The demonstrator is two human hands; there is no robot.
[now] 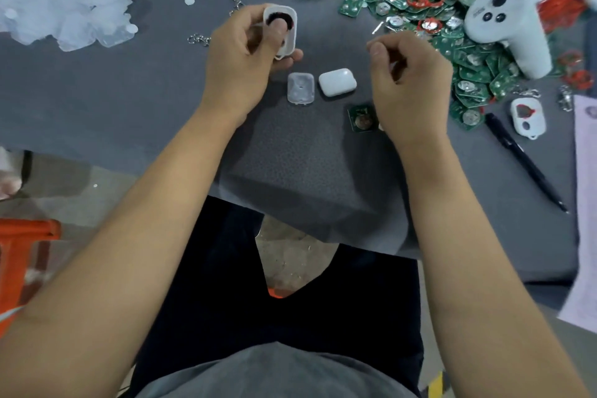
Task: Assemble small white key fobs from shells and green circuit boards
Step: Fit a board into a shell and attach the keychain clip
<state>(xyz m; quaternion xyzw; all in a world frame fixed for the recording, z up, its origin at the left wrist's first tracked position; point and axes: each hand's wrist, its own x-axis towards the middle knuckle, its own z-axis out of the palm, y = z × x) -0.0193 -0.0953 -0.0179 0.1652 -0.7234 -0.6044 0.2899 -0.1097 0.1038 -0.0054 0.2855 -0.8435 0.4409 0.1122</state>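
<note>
Step in hand: the left hand [240,52] holds a white rounded-rectangle plastic shell [284,27] above the desk [129,90], thumb pressed into its round opening, where something dark red shows; seemingly seating a ring or button.
Left grip: fingers curled round the shell, gripping it.
Right grip: the right hand [408,81] hovers with fingers curled; whether it pinches anything small cannot be told.
Parts ready: a clear plastic back cover [300,87] and a white rounded case [337,81] lie just beside each other below the shell; a single green circuit board with a coin cell [363,118] lies partly under the right hand.
Next move: probably lifting that board and laying it into the shell, aligned.
Room: open desk toward the near edge; the green board pile [465,68] crowds the right side.
</note>
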